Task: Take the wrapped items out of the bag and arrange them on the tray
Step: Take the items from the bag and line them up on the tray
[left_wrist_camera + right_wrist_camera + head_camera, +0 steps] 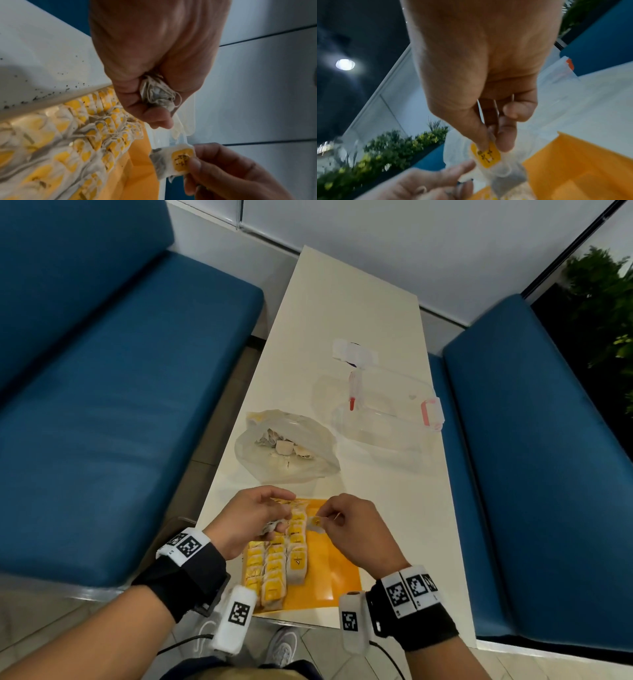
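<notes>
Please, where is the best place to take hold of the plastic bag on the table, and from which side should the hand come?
Probably at the crumpled rim of the plastic bag, coming from above. The bag lies slumped on the table with its mouth open upward and wrapped items showing inside. The thin film there is loose and gathered, so fingers can pinch it; the lower sides look flat and stretched over the contents.

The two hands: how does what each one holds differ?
The left hand grips a crumpled bunch of sachets in its curled fingers; the right hand pinches a single sachet by its yellow label. The bunch's labels are hidden; the single one's faces out. Both hover over the orange tray.
</notes>
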{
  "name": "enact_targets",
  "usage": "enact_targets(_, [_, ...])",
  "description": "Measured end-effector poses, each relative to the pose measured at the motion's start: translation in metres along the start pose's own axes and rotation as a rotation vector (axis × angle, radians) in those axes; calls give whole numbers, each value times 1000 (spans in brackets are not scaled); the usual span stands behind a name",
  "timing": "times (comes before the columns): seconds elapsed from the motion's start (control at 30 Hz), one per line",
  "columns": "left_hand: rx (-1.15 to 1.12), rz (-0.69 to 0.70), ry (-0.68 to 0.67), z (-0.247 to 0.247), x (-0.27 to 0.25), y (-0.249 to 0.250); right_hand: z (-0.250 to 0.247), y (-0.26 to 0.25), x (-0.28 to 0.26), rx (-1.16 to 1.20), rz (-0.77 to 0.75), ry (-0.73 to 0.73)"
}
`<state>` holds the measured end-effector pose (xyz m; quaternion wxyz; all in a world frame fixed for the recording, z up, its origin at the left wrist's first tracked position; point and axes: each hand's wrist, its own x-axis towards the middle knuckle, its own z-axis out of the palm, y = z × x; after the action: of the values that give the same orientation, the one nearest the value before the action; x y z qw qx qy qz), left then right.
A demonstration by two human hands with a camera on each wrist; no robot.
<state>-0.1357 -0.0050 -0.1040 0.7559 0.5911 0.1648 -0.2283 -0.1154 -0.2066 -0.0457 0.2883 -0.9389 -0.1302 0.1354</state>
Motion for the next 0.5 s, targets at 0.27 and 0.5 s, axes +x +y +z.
enact_targets(0.27, [425, 246, -121, 8, -6, -1, 3, 1, -2, 225, 72, 13])
enact_targets(0.5, [473, 271, -47, 17, -5, -2, 7, 5, -5, 502, 157, 46])
